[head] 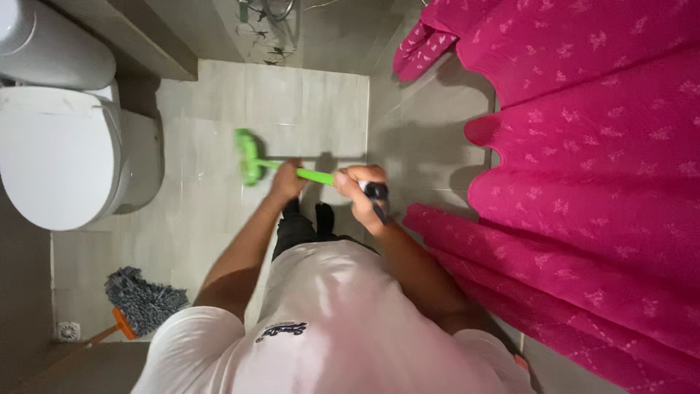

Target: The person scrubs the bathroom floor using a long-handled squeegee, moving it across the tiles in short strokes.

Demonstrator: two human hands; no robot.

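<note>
I look straight down on a bathroom floor. My left hand (286, 180) grips the middle of a green brush handle (313, 176). My right hand (359, 191) holds the handle's black upper end (377, 191). The green brush head (249, 155) rests on the pale floor tiles (219, 109) in front of my feet, to the right of the toilet. My white shirt fills the lower middle of the view.
A white toilet (58, 149) with its lid down stands at the left. A grey mop (142, 298) with an orange fitting lies at the lower left beside a floor drain (68, 331). A pink patterned curtain (583, 182) hangs along the right side.
</note>
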